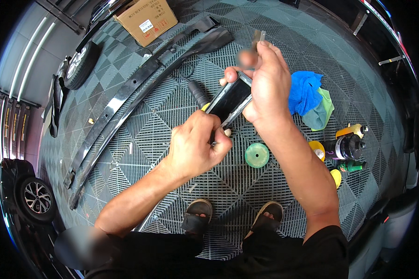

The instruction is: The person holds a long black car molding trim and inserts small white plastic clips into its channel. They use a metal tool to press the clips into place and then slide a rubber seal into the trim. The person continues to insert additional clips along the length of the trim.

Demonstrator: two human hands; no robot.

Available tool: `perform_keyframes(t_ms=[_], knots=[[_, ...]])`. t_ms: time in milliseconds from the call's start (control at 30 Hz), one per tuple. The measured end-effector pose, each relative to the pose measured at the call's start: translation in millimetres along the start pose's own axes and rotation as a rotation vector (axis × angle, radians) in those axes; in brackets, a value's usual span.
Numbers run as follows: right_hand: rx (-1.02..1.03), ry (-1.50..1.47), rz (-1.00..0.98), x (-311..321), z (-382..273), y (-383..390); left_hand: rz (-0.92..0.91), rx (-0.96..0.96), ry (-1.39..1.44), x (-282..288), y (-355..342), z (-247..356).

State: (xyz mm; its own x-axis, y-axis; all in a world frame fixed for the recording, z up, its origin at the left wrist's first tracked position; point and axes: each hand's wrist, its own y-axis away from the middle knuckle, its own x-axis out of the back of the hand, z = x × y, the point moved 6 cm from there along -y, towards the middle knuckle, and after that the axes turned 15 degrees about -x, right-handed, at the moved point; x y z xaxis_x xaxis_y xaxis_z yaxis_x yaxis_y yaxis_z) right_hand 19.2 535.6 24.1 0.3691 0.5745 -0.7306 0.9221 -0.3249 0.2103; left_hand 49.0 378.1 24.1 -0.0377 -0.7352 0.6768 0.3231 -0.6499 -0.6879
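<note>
Between my hands, above the floor, is a dark rectangular piece (233, 98) with a black glossy middle and worn grey edges; I cannot tell its kind. My left hand (198, 142) is closed at its near end, fingers curled in. Around its far right side wraps my right hand (269, 86). A thin brownish strip (260, 38) sticks up past the right fingertips; whether it joins the dark piece is unclear. Behind the piece, on the floor, lies a power tool with a black ribbed handle (199, 94), partly hidden. A green round pad (257, 155) lies right of my left hand.
Two long black trim strips (135, 83) lie across the floor at left. A cardboard box (146, 21) and a wheel (81, 65) stand farther back. Blue cloth (305, 92) and green cloth (320, 114) lie right, near several bottles (349, 148). A black car (25, 200) is at far left.
</note>
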Motion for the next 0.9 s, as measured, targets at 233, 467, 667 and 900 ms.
perform_keyframes(t_ms=[233,467,667,900], knots=[[-0.006,0.008,-0.020,0.0,-4.2,0.8,0.026,-0.330,0.088,8.0,5.0,3.4],[-0.010,-0.002,-0.060,-0.2,-8.1,1.1,0.027,-0.412,0.144,14.3,6.4,1.5],[0.014,0.019,-0.048,-2.1,-10.1,1.8,0.124,0.170,0.449,5.3,-9.9,-12.4],[0.030,-0.011,-0.012,9.9,-11.7,-3.1,0.180,0.644,1.115,-11.1,-10.5,-18.0]])
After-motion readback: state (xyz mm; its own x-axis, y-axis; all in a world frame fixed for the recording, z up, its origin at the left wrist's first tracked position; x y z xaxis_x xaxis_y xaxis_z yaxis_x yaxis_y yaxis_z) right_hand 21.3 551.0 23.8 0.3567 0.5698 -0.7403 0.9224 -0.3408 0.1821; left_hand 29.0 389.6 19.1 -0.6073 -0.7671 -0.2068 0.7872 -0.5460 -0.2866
